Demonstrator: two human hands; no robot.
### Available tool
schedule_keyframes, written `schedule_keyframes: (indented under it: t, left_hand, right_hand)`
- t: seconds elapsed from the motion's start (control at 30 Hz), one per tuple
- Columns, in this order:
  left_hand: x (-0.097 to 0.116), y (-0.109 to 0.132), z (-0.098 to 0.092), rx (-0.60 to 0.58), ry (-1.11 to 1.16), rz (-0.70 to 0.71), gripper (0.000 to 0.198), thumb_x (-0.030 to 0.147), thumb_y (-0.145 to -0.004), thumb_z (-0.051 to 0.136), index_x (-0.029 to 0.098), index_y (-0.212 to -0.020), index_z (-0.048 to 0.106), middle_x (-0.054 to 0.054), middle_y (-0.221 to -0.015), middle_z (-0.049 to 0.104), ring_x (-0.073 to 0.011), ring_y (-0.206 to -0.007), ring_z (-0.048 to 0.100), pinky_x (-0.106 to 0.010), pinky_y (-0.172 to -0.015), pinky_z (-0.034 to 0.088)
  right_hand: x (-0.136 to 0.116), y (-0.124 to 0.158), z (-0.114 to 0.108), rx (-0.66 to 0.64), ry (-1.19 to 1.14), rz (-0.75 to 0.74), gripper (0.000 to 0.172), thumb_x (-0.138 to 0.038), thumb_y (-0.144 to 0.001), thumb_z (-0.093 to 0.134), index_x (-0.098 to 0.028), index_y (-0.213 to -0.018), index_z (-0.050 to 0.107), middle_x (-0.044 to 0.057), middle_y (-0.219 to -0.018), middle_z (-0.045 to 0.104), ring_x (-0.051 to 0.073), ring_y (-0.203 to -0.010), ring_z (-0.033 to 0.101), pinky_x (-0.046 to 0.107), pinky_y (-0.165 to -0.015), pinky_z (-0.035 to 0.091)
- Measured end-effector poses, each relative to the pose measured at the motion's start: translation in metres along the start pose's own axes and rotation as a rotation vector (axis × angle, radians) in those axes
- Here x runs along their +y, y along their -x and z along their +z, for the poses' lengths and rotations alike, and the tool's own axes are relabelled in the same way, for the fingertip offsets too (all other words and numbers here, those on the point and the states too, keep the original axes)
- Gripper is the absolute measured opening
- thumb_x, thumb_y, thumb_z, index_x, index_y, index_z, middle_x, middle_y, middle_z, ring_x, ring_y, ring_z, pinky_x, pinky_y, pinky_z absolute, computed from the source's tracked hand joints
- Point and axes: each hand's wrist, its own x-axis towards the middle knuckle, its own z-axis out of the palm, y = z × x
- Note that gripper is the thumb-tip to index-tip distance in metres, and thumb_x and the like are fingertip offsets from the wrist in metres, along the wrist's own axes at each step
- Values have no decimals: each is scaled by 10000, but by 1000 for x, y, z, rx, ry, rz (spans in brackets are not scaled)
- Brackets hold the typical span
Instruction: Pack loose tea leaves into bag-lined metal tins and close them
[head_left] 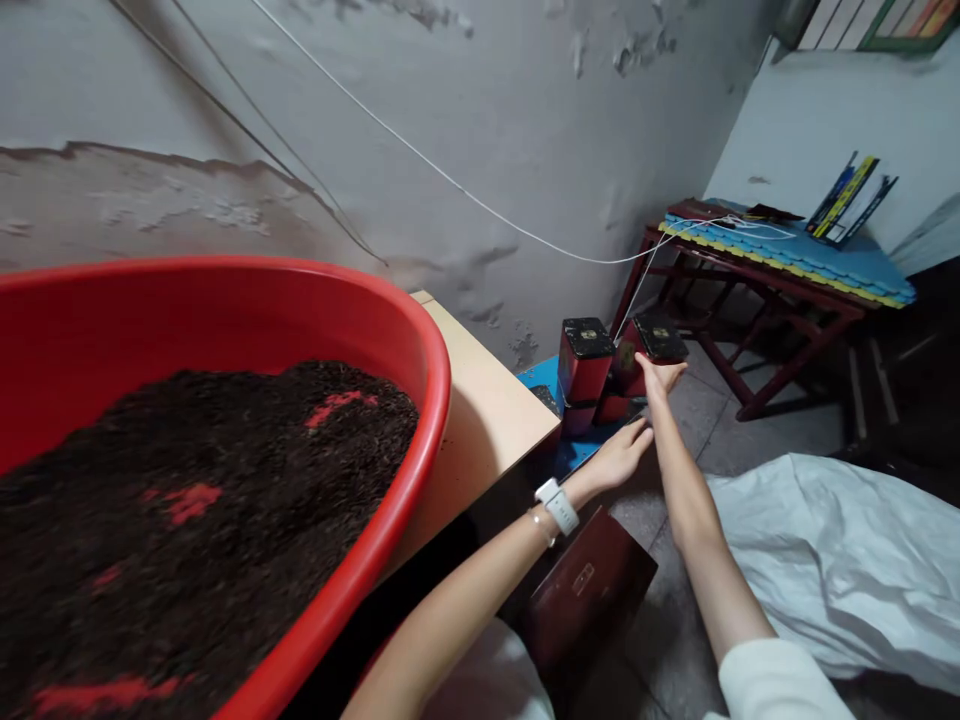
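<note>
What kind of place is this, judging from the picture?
Probably a small back room or home workshop for packing what looks like loose tea, not a factory: a red basin heaped with dark dried leaves, stacked red tins, and a bare wall with peeling paint.

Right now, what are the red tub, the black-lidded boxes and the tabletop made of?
Red tub: plastic, smooth with a soft sheen and a moulded rolled rim.
Black-lidded boxes: likely lacquered tin, with glossy red sides and sharp edges; could be coated card.
Tabletop: probably laminated board, matte beige with a thin flat edge.
</note>
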Motion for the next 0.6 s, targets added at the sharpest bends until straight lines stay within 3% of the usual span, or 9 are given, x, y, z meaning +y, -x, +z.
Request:
schedule_keyframes:
  t: [0.13, 0.27, 0.43, 0.6]
  left_hand:
    - [-38, 18, -10, -38, -39, -82, 648, 479, -979, 330, 93, -1497, 387, -116, -1575, 344, -203, -1470, 312, -331, -1233, 185]
    - [-55, 25, -15, -58, -45, -112, 731, 565, -957, 309, 86, -1505, 365, -124, -1582, 335, -221, -1474, 304, -350, -1236, 178]
    - [-67, 24, -7, -79, -37, -123, 784, 648, -938, 280, 119, -1511, 357, -119, -1588, 327, -232, -1486, 275, -368, -1237, 173]
    - [-71, 28, 5, -109, -23, -118, 776, 623, -947, 280, 96, -1511, 349, -137, -1587, 327, -246, -1487, 271, -383, -1238, 179]
  right_hand:
    - [-5, -1, 37, -33, 8, -10, 922, -381, -600, 848, -50, -1307, 358, 285, -1347, 490, 359, -1305, 472, 395, -1064, 406]
    - [-5, -4, 55, -61, 24, -7, 923, -422, -599, 841, -66, -1300, 357, 294, -1329, 493, 378, -1303, 461, 430, -1032, 420]
    - [1, -11, 59, -116, 59, -88, 961, -388, -599, 825, -48, -1342, 318, 301, -1380, 438, 365, -1336, 432, 422, -1083, 363]
    - [9, -8, 52, -195, 105, -163, 1103, -283, -581, 817, -33, -1445, 179, 309, -1467, 354, 342, -1406, 362, 421, -1131, 317]
